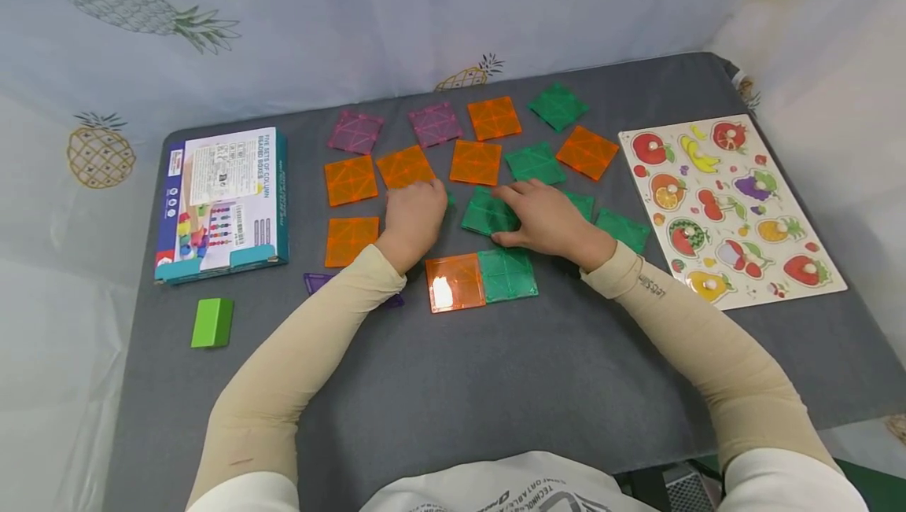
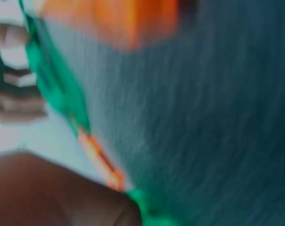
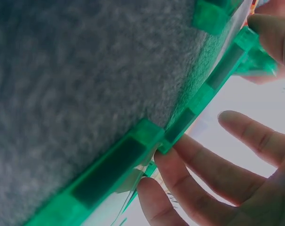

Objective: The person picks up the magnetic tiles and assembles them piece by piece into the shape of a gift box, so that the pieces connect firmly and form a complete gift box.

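Observation:
My right hand [image 1: 548, 217] spans a green square magnetic tile [image 1: 488, 211], thumb and fingers at its edges. In the right wrist view, fingertips [image 3: 168, 162] meet the edge of that tile, which is tilted up there. My left hand [image 1: 414, 217] is bent downward just to the left, and a bit of a green tile [image 1: 450, 199] shows at its fingers; most of that tile is hidden. In front of both hands, an orange tile [image 1: 455, 282] and a green tile [image 1: 508, 274] lie side by side, edges together. The left wrist view is blurred.
Loose orange tiles [image 1: 351, 180], purple tiles [image 1: 355, 132] and green tiles [image 1: 557, 106] lie around the hands. A violet piece [image 1: 317, 282] is partly under the left forearm. At left are a toy box [image 1: 226, 201] and a green block [image 1: 212, 322]; at right, a fruit puzzle board [image 1: 729, 213].

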Available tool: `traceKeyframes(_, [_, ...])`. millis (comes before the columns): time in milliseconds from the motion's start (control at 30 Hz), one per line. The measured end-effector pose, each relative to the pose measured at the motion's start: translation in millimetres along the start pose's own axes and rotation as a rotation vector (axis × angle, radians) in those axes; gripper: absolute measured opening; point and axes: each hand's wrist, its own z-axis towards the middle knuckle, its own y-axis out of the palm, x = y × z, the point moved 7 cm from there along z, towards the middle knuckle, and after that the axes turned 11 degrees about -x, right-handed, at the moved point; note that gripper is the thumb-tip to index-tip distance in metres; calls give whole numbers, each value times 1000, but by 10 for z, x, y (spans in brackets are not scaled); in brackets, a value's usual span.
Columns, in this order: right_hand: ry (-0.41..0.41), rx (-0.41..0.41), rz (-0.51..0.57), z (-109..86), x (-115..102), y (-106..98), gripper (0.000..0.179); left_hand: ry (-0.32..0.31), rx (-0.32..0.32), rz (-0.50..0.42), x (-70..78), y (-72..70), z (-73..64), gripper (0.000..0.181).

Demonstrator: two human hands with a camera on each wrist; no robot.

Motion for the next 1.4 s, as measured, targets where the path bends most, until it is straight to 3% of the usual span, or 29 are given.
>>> traceKeyframes(100, [2,-8,6,6,3,-11,69,4,12,-55,-15,-35,-2,16])
traceKeyframes(233, [37,-33,27,10,32,-21,68,23,-119,-120,13,2,-14,18])
traceKeyframes(300, [53,-48,42,13,43,-23,68,24,-180,-162,26,36,-25,21])
traceKeyframes(433, [53,-75,62,21,48,-8,69,6,-245,-260,17,130,-55,28])
traceKeyframes(567, [33,-101,61,21,56,5,71,5,-284,-348,-3,208,-94,52])
traceKeyframes(667, [-1,-112,59,11,47,-7,72,40,-280,-333,0,203,-147,68])
traceKeyframes(800, [-76,-111,55,-15,-3,-40,73,82,-234,-279,5,152,-229,68])
traceKeyframes(933, [-135,-102,56,-37,-33,-77,72,90,-218,-289,-14,129,-259,69])
traceKeyframes(1233, [-102,-185,78,-92,58,2,66,75,-210,-342,-103,116,-245,73])
traceKeyframes(1400, [-98,-193,45,-169,-3,87,80,84,-191,-331,-109,24,-263,71])
